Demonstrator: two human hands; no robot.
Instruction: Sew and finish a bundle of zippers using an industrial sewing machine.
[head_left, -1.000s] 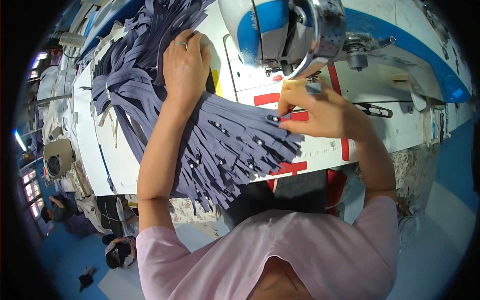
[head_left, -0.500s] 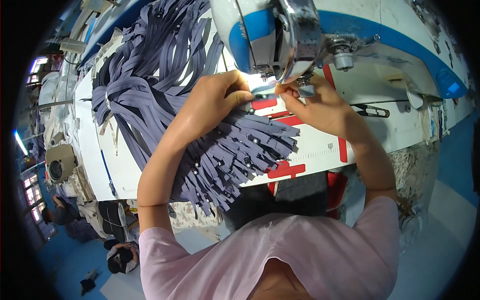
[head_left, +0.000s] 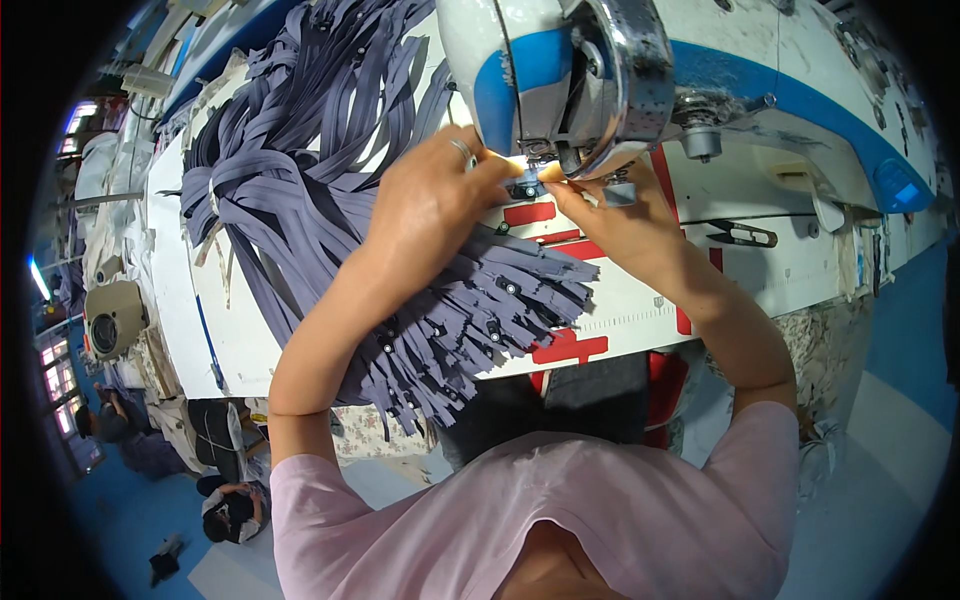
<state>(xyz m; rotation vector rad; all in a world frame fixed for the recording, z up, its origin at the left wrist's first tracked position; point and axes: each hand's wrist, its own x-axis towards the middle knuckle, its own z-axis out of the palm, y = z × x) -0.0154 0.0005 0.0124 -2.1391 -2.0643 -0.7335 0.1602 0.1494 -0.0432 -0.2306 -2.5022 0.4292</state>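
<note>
My left hand (head_left: 428, 205), with a ring on one finger, pinches a small grey-blue zipper (head_left: 524, 190) beneath the needle area of the sewing machine (head_left: 498, 90). From the other side my right hand (head_left: 632, 212) pinches at the same piece, fingertips close to the presser foot. Only a short dark bit of this zipper shows between the fingers; the rest is hidden by the hands and machine head. Under my left forearm spreads a big tied bundle of grey-blue zippers (head_left: 470, 300), their ends and sliders fanned toward me.
Thread snips (head_left: 742, 234) lie on the white machine table (head_left: 630, 322), right of my right hand. Red tape marks (head_left: 572, 346) are stuck near its front edge. A blue stick-like tool (head_left: 208, 340) rests at the left edge. Another person (head_left: 236, 510) sits at the lower left.
My left hand has turned and its fingers have moved right, closer to the needle. The small zipper sits further under the machine head, and my right hand stays beside it. The view has shifted slightly.
</note>
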